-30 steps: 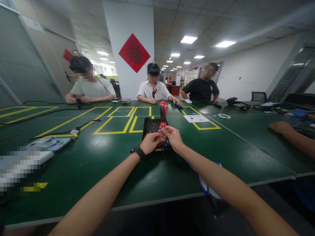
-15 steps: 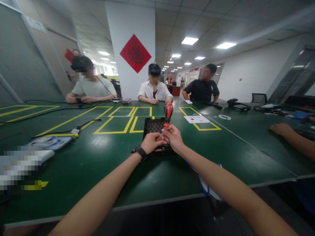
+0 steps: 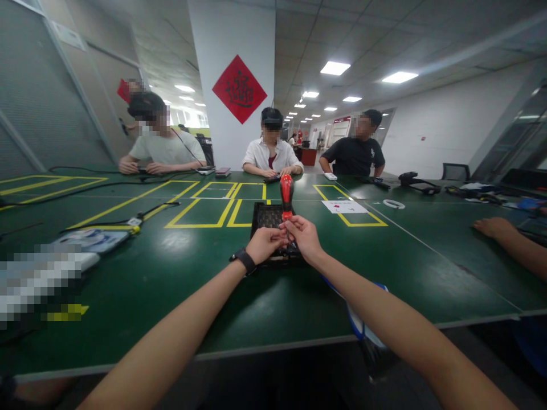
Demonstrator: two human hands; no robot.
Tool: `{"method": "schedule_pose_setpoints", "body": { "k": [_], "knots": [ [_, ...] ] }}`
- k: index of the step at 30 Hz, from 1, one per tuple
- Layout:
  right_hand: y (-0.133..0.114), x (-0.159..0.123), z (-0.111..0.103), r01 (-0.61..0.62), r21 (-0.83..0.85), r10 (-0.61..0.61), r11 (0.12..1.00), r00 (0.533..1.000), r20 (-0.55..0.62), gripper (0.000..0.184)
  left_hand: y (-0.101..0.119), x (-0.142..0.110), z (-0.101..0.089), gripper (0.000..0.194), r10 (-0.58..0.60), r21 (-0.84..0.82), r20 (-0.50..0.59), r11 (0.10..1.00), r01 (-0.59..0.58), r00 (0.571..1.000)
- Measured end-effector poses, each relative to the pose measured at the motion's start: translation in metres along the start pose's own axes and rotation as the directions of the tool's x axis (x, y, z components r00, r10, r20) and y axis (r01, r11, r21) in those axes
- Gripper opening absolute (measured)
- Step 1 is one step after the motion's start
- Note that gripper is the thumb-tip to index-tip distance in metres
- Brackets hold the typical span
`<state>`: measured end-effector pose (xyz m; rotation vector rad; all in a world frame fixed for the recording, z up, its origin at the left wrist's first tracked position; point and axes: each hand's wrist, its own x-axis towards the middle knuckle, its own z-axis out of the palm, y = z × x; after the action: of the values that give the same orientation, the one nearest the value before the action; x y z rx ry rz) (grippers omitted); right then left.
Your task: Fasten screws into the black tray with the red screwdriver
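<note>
A screwdriver (image 3: 287, 196) with a red and black handle stands nearly upright, handle up, above a black tray (image 3: 270, 215) on the table. My right hand (image 3: 304, 239) is closed around its shaft, just below the handle. My left hand (image 3: 267, 245), with a dark band on the wrist, is pinched closed beside the lower shaft; what its fingertips hold is hidden. Both hands are over the tray, covering much of its near part and the screwdriver's tip.
Yellow tape outlines mark the green table (image 3: 179, 285). A paper sheet (image 3: 344, 206) and a white ring (image 3: 394, 204) lie beyond my right hand. Cables and a flat pack (image 3: 94, 239) lie left. Several people sit around; a person's hand (image 3: 496, 228) rests at right.
The screwdriver's handle has tipped slightly left and is more upright. My hands stay pinched over the tray. Across the table, a person's hands have come together over a dark object. The view has shifted slightly.
</note>
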<state>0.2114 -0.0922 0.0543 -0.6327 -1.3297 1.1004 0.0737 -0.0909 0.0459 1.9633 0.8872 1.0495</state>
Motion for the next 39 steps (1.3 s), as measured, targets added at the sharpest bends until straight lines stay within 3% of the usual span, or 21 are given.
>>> {"method": "schedule_pose_setpoints", "body": {
  "k": [10,21,28,34,39],
  "knots": [
    [0.0017,-0.0016,0.0059,0.056,-0.018,-0.057,0.998,0.997,-0.049,0.026,-0.0026,0.0005,0.0002,0.03,0.029,0.212,-0.106,0.977,-0.006,0.994],
    [-0.0018,-0.001,0.0029,-0.021,0.033,0.02,0.999,0.999,0.031,0.039,-0.0006,0.001,-0.0017,0.02,0.168,0.09,0.039,0.981,-0.171,0.985],
    [0.0003,-0.0001,0.0016,-0.006,0.003,0.006,1.0,0.999,-0.031,0.027,0.0029,-0.0002,-0.0002,0.023,0.057,-0.014,0.048,0.998,-0.057,0.997],
    [-0.0001,-0.0019,0.0039,0.044,0.034,-0.044,0.998,0.999,-0.015,0.024,0.0013,-0.0005,0.0008,0.025,0.041,0.101,-0.049,0.994,-0.036,0.998],
    [0.0018,-0.0026,0.0047,0.054,0.014,-0.054,0.998,0.998,0.013,0.025,-0.0029,0.0012,0.0012,0.029,0.05,0.16,-0.025,0.986,-0.046,0.998]
  ]
}}
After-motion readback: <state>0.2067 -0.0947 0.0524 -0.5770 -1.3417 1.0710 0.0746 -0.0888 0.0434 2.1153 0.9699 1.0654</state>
